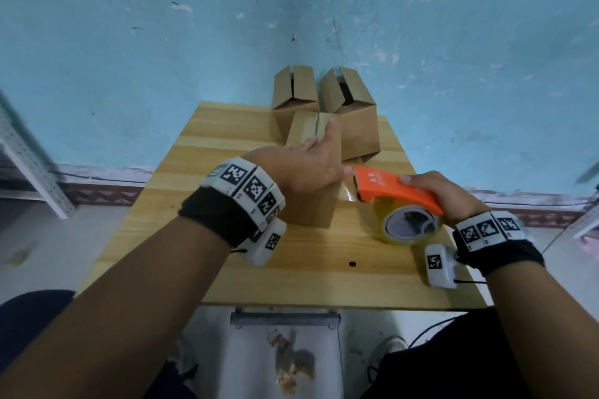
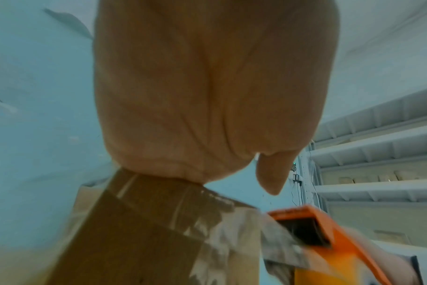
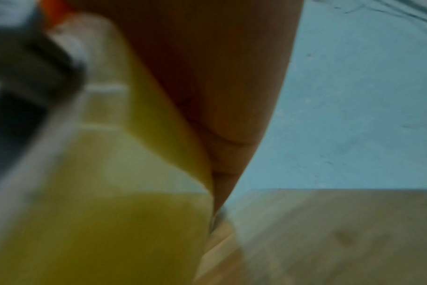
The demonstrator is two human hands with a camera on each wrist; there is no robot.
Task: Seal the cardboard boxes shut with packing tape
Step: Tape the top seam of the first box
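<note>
The near cardboard box point(image 1: 308, 214) stands mid-table with its top flaps down. My left hand point(image 1: 319, 154) lies flat on its top, fingers straight, pressing the flaps; in the left wrist view the palm point(image 2: 207, 96) sits on the box point(image 2: 139, 231). My right hand point(image 1: 434, 193) grips an orange tape dispenser point(image 1: 389, 188) carrying a clear yellowish tape roll point(image 1: 408, 225). The dispenser's mouth is beside the box's right face, and a strip of tape point(image 2: 232, 231) runs from the box to the dispenser point(image 2: 334, 231). The right wrist view is blurred, showing the tape roll point(image 3: 110, 212).
Two more cardboard boxes point(image 1: 295, 91) point(image 1: 353, 113) with open top flaps stand behind the near one, against the blue wall. The wooden table point(image 1: 210, 269) has bare surface to the left and front. Metal shelving point(image 2: 378, 154) stands to the right.
</note>
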